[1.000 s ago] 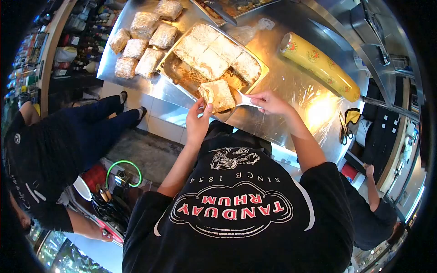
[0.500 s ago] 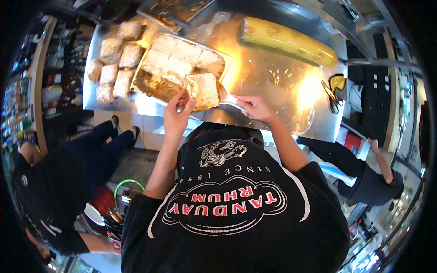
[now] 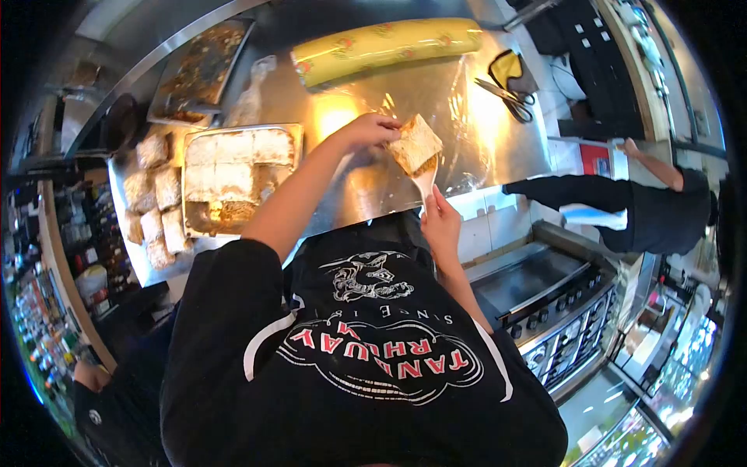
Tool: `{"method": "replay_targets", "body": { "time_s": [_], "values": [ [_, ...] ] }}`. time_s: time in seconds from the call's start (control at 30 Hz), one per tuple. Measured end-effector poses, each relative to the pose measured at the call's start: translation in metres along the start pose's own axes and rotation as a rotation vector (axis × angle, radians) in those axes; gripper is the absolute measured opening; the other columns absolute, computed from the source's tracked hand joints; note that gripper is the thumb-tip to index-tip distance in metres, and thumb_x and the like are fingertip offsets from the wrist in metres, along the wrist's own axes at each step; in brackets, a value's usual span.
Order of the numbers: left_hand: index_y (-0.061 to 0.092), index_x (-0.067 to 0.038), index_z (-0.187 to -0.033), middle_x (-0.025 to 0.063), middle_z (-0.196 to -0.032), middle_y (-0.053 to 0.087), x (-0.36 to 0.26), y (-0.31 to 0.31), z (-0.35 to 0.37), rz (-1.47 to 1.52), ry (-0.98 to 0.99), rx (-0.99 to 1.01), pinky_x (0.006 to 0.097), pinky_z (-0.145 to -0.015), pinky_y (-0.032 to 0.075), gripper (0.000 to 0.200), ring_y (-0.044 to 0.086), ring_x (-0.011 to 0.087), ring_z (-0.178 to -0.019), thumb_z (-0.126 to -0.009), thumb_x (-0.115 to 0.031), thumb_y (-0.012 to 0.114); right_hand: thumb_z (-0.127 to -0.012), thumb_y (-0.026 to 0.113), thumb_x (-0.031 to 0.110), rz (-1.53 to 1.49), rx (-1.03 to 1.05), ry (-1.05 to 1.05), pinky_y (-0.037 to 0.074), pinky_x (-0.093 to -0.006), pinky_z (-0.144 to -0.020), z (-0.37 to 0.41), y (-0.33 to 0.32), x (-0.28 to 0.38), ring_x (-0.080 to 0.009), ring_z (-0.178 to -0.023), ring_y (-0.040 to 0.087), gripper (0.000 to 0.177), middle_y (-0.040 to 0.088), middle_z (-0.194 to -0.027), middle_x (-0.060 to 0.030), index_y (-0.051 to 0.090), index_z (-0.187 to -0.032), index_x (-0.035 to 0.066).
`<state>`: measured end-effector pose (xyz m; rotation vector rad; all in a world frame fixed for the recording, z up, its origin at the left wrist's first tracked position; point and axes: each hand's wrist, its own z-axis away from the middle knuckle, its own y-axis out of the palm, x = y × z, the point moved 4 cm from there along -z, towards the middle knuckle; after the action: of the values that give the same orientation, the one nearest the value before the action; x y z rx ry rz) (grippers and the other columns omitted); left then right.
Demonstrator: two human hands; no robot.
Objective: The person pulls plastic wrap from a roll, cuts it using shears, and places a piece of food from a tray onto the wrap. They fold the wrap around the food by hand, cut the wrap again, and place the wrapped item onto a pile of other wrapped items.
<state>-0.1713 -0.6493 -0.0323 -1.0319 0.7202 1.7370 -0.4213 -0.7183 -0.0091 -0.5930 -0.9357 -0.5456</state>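
Note:
My right hand [image 3: 442,226] is closed around the handle of a white spatula [image 3: 426,184]. On the spatula's blade rests a square, layered slice [image 3: 417,143] with a pale top and brownish sides, perhaps lasagna. The fingers of my left hand [image 3: 373,131] grip the slice's far left edge. Both are over clear plastic film [image 3: 459,173] lying on the steel table. To the left stands a metal pan [image 3: 299,146] of similar cut portions, with a gap showing brown residue at its near side.
Several plastic-wrapped portions [image 3: 167,189] lie at the table's left end. A yellow patterned film roll [image 3: 389,50] lies at the back, scissors [image 3: 507,100] at the right. A second tray [image 3: 204,66] stands back left. A co-worker [image 3: 661,206] stands at right.
Both hands have carried the slice on the spatula from beside the pan rightward, over the plastic film. My view has turned to the right.

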Motion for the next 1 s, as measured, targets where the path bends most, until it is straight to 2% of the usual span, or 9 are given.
{"method": "replay_targets", "body": {
  "time_s": [0.23, 0.4, 0.53, 0.63, 0.77, 0.87, 0.9, 0.97, 1.0],
  "values": [
    [0.054, -0.004, -0.124, 0.0071, -0.11, 0.06, 0.005, 0.01, -0.062, 0.001, -0.153, 0.113, 0.0303, -0.078, 0.048, 0.047, 0.057, 0.0144, -0.095, -0.082, -0.022, 0.063, -0.091, 0.046, 0.019, 0.358, -0.07, -0.059, 0.047, -0.0296, -0.05, -0.022, 0.004, -0.004, -0.0144, -0.054, 0.057, 0.043, 0.06, -0.069, -0.0123, 0.049, -0.128, -0.002],
    [0.059, -0.002, -0.119, 0.0074, -0.11, 0.061, 0.017, 0.013, -0.069, 0.076, -0.17, 0.066, 0.0296, -0.079, 0.048, 0.044, 0.058, 0.0164, -0.095, -0.077, -0.016, 0.063, -0.094, 0.043, 0.014, -0.13, 0.167, 0.353, 0.033, -0.0218, -0.039, 0.016, -0.006, 0.046, -0.0074, -0.049, 0.041, 0.049, 0.048, -0.072, -0.0005, 0.031, -0.14, 0.004],
    [0.062, 0.003, -0.109, 0.0141, -0.107, 0.062, 0.029, 0.016, -0.079, 0.008, 0.013, 0.0, 0.0314, -0.081, 0.048, 0.043, 0.059, 0.0216, -0.095, -0.069, -0.013, 0.067, -0.094, 0.041, 0.01, -0.146, 0.24, 0.402, 0.029, -0.0202, -0.038, 0.039, -0.03, 0.037, -0.0057, -0.047, 0.038, 0.037, 0.048, -0.075, -0.0007, 0.04, -0.13, 0.007],
    [0.059, 0.001, -0.114, 0.0193, -0.111, 0.062, 0.034, 0.018, -0.064, -0.207, 0.134, -0.269, 0.0393, -0.088, 0.047, 0.047, 0.06, 0.0293, -0.102, -0.072, -0.019, 0.066, -0.094, 0.041, 0.01, -0.109, 0.308, 0.414, 0.028, -0.0197, -0.037, 0.048, -0.04, 0.032, -0.0052, -0.046, 0.037, 0.037, 0.048, -0.073, 0.0003, 0.042, -0.131, 0.006],
    [0.058, -0.004, -0.113, 0.0212, -0.102, 0.063, 0.021, 0.023, 0.033, -0.079, 0.243, -0.712, 0.0412, -0.081, 0.049, 0.039, 0.061, 0.0363, -0.094, -0.08, -0.025, 0.058, -0.092, 0.044, 0.01, 0.197, 0.346, 0.348, 0.03, -0.019, -0.038, 0.064, -0.066, 0.058, -0.0048, -0.048, 0.04, 0.034, 0.05, -0.069, 0.0, 0.05, -0.125, 0.003],
    [0.059, -0.004, -0.114, 0.02, -0.111, 0.061, 0.048, 0.042, 0.113, -0.004, 0.308, -0.922, 0.0375, -0.089, 0.047, 0.034, 0.059, 0.0298, -0.104, -0.091, -0.026, 0.049, -0.089, 0.049, 0.011, 0.298, 0.424, 0.243, 0.033, -0.0198, -0.04, 0.068, -0.068, 0.08, -0.0053, -0.049, 0.043, 0.034, 0.051, -0.067, -0.0011, 0.052, -0.122, 0.003],
    [0.059, -0.004, -0.114, 0.0208, -0.11, 0.061, 0.072, 0.047, 0.126, 0.016, 0.161, -0.913, 0.037, -0.091, 0.046, 0.036, 0.058, 0.0285, -0.105, -0.092, -0.029, 0.048, -0.088, 0.048, 0.009, 0.392, 0.471, 0.224, 0.035, -0.0213, -0.039, 0.061, -0.062, 0.083, -0.0069, -0.046, 0.043, 0.036, 0.052, -0.065, -0.0028, 0.051, -0.123, 0.003],
    [0.064, -0.003, -0.1, 0.0159, -0.089, 0.064, 0.076, 0.022, 0.174, -0.078, 0.031, -0.954, 0.0347, -0.068, 0.049, 0.022, 0.062, 0.0221, -0.078, -0.088, -0.02, 0.055, -0.087, 0.046, 0.006, 0.214, 0.68, 0.208, 0.035, -0.0229, -0.037, 0.055, -0.014, 0.105, -0.0082, -0.043, 0.043, 0.038, 0.054, -0.063, -0.0051, 0.049, -0.125, 0.002],
    [0.064, -0.002, -0.096, 0.0156, -0.078, 0.063, 0.071, 0.019, 0.199, -0.051, 0.214, -1.171, 0.036, -0.062, 0.048, 0.019, 0.061, 0.0273, -0.067, -0.085, -0.016, 0.055, -0.085, 0.047, 0.007, 0.204, 0.773, 0.15, 0.035, -0.023, -0.035, 0.047, 0.01, 0.11, -0.0091, -0.041, 0.043, 0.04, 0.054, -0.064, -0.0056, 0.049, -0.124, 0.001]
  ]
}}
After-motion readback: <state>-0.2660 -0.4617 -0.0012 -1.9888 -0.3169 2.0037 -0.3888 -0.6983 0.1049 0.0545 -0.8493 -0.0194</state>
